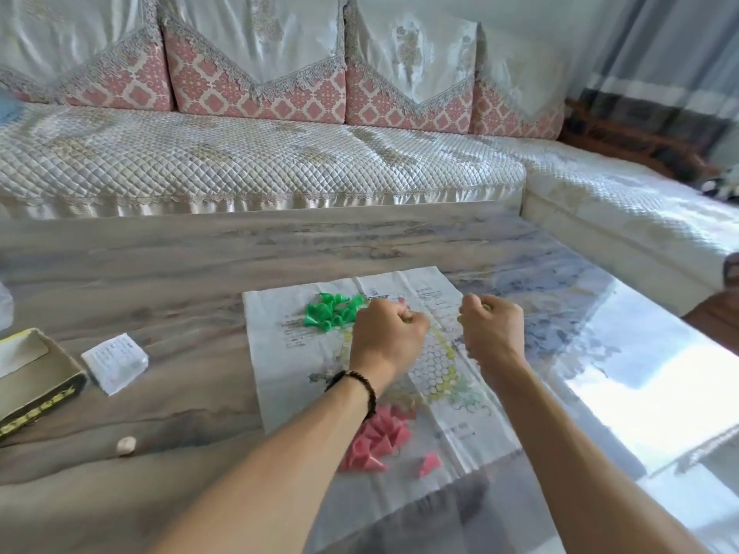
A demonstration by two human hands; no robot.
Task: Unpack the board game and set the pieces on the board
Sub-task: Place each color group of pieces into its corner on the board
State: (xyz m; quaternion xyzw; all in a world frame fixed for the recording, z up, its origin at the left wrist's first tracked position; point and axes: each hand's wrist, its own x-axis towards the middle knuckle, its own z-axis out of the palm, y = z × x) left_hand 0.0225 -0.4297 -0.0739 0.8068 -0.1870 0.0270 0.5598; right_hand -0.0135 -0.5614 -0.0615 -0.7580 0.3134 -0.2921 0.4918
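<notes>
**Light plastic pieces on a thin paper board**

Head view: The board [400, 393] is a creased paper sheet printed with a honeycomb of cells, spread flat on the table [160, 253], whose glossy grey marbled top looks slippery. The sheet is judged very light and easily shifted or torn, so it is best pressed flat rather than pulled. A heap of green pieces [334, 309] lies on its far left part; a heap of pink pieces [378, 437] lies on its near edge, with one pink piece [430, 462] just apart. The pieces are small pointed cones of smooth hard plastic, judged light, prone to topple or roll, and best pinched by the narrow tip.

The left hand [386, 333] is clenched, with something yellowish glimpsed between its fingers; the right hand [492, 325] is likewise clenched on something yellowish. What is grasped cannot be told with certainty; yellow pieces are probable. Both grips hover over the far half of the board.

At the left, an open cardboard box [40, 377], a folded leaflet in clear film [116, 361] and a small pale die [126, 445] rest on the table. A quilted sofa [240, 161] stands behind.
</notes>
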